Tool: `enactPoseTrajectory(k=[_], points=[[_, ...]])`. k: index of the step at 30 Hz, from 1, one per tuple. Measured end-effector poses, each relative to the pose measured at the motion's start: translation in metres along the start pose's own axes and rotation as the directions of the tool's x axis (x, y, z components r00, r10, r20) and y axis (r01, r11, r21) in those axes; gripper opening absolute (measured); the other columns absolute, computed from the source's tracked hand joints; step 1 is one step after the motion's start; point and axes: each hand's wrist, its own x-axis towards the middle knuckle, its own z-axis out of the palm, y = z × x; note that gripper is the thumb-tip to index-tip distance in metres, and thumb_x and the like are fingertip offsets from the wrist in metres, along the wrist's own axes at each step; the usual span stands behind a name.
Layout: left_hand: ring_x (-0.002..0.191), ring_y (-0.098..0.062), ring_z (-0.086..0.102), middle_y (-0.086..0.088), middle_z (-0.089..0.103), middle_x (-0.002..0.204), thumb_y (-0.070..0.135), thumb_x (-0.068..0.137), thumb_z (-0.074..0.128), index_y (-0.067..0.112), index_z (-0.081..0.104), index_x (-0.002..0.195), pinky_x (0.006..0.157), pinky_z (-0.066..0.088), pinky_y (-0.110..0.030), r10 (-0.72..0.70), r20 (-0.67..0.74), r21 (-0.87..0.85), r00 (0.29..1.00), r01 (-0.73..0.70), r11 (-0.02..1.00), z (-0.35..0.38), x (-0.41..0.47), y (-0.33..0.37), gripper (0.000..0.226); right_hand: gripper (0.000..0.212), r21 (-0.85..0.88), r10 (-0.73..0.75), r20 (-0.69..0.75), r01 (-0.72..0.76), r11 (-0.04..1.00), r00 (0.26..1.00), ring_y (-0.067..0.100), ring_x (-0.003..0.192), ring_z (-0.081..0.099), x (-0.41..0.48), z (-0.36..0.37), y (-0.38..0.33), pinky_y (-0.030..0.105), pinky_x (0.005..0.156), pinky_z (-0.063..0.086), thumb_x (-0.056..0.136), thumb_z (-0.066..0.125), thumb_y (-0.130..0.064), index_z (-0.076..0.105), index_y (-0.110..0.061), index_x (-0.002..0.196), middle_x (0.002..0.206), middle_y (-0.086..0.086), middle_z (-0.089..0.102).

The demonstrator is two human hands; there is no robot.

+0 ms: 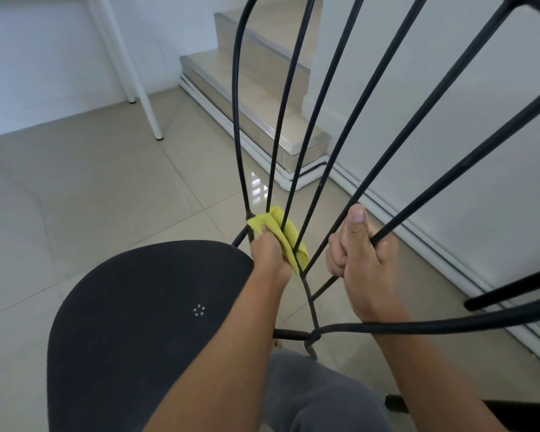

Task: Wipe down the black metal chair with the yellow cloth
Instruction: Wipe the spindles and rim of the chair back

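Black metal chair (144,322), backrest top cut off above: left hand (270,254), fingertips hidden, grips the yellow cloth (286,235) against the lower rods; right hand (362,260) is curled round the neighbouring rod (434,190); tiled steps (262,88) beyond the fingers.

We see soft, even daylight with a cool cast, and the white walls (468,120) beyond the hands read bluish. A bright glare patch sits on the glossy floor tiles (258,182) just beyond the left hand (270,254). Shadows are faint and diffuse. Wide-angle distortion bows the chair rods (512,289) to the right of the right hand (365,266), where they look thick and soft-edged. Both hands are sharp.
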Motion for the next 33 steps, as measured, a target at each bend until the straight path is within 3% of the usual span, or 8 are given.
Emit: enactPoseTrajectory(k=[3,6,8,10,15,20,26,33], points=[[0.099,-0.031,0.069,-0.016,0.072,0.106,0.028,0.103,0.046,0.006,0.067,0.108,0.091,0.055,-0.048,-0.087,0.071,0.058,0.994,0.083,0.995,-0.016,-0.018,-0.035,0.031,0.043,-0.060,-0.074,-0.097,0.069,0.996,0.993,0.015,0.046,0.037,0.000,-0.003,0.003,0.027,0.045,0.034,0.098,0.048,-0.052,0.045,-0.020,0.069,0.054,0.002,0.038],[0.100,-0.033,0.069,-0.018,0.071,0.108,0.027,0.103,0.044,0.005,0.068,0.106,0.089,0.056,-0.046,-0.093,0.056,0.113,0.994,0.086,0.990,-0.022,-0.024,-0.050,0.032,0.008,-0.049,-0.170,-0.163,0.165,0.985,0.972,0.019,0.077,0.055,0.008,-0.005,0.001,0.035,0.074,0.049,0.097,0.058,-0.037,0.052,-0.034,0.092,0.082,0.003,0.052],[0.099,-0.033,0.068,-0.019,0.070,0.109,0.026,0.104,0.043,0.004,0.066,0.108,0.089,0.056,-0.047,-0.071,0.039,0.090,0.997,0.068,0.994,-0.017,-0.019,-0.042,0.031,0.008,0.065,-0.176,-0.092,0.182,0.981,0.980,0.026,0.088,0.057,0.013,-0.004,-0.002,0.041,0.086,0.049,0.099,0.055,-0.035,0.053,-0.028,0.102,0.091,0.006,0.057],[0.094,-0.028,0.067,-0.014,0.069,0.104,0.022,0.105,0.041,0.006,0.063,0.109,0.089,0.055,-0.046,-0.023,0.012,0.029,1.000,0.023,0.999,-0.008,-0.012,-0.020,0.028,0.020,0.137,-0.164,-0.028,0.166,0.977,0.986,0.027,0.071,0.049,0.016,-0.001,-0.002,0.042,0.073,0.045,0.100,0.048,-0.034,0.049,-0.014,0.097,0.076,0.009,0.051],[0.087,-0.026,0.064,-0.014,0.067,0.107,0.006,0.100,0.040,0.004,0.062,0.113,0.086,0.056,-0.046,0.079,-0.076,-0.067,0.994,-0.084,0.994,0.006,0.023,0.034,0.026,0.023,0.123,-0.152,-0.018,0.153,0.980,0.988,0.021,0.057,0.032,0.020,0.003,0.007,0.043,0.055,0.029,0.103,0.037,-0.029,0.044,-0.013,0.088,0.065,0.005,0.035],[0.080,-0.023,0.066,-0.013,0.068,0.099,0.021,0.105,0.040,0.005,0.062,0.112,0.065,0.054,-0.036,-0.040,0.024,0.024,0.999,0.039,0.999,-0.006,-0.002,-0.009,0.028,0.021,0.158,-0.177,-0.056,0.184,0.970,0.983,0.019,0.055,0.031,0.021,0.006,0.011,0.037,0.053,0.030,0.102,0.035,-0.025,0.046,-0.015,0.087,0.064,0.000,0.036],[0.083,-0.023,0.064,-0.009,0.068,0.102,0.027,0.103,0.048,0.008,0.061,0.123,0.074,0.053,-0.040,-0.014,-0.012,-0.200,1.000,0.011,0.980,0.003,0.027,0.016,0.030,0.022,0.157,-0.184,-0.051,0.190,0.969,0.982,0.016,0.055,0.033,0.021,0.007,0.012,0.035,0.053,0.030,0.102,0.034,-0.023,0.046,-0.015,0.086,0.064,-0.005,0.038],[0.084,-0.022,0.064,-0.008,0.068,0.103,0.031,0.104,0.044,0.010,0.064,0.117,0.071,0.053,-0.037,-0.013,0.028,-0.160,1.000,0.018,0.987,-0.002,0.025,0.004,0.031,0.021,0.159,-0.183,-0.072,0.192,0.968,0.980,0.016,0.054,0.032,0.021,0.007,0.012,0.036,0.051,0.028,0.101,0.036,-0.024,0.047,-0.015,0.086,0.064,-0.002,0.037]])
